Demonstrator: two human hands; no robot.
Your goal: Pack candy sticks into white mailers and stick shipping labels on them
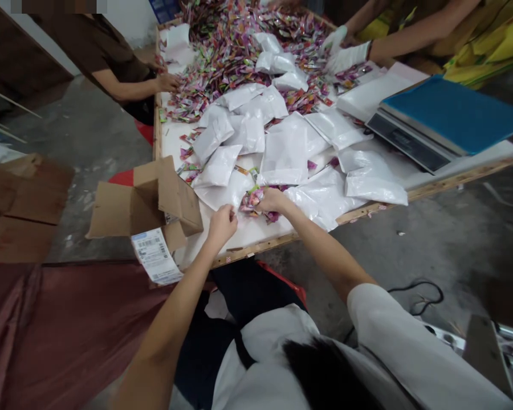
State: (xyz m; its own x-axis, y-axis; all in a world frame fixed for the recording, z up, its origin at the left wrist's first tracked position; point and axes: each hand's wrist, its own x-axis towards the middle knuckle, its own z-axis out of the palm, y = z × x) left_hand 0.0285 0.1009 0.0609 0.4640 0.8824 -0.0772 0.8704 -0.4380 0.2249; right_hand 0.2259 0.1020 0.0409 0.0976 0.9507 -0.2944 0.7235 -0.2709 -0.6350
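My left hand [223,223] is closed, its fingertips pinching at the near edge of a white plastic bag [224,193] that lies at the table's front. Just to the right, my right hand [272,201] is wrapped round several small candy packets [252,200], shiny and pink-purple with green bits. More packets lie under and beside that hand. Filled white bags [284,154] are heaped right behind both hands. An open cardboard box [179,199] with a printed label stands left of my left hand, its flaps spread.
A large pile of packets [226,51] covers the table's far part. A blue-topped scale [453,114] sits at the right. One co-worker's hand [169,83] is at the left edge; another's gloved hands [342,57] are at the far right. Brown cartons [21,210] stand on the left.
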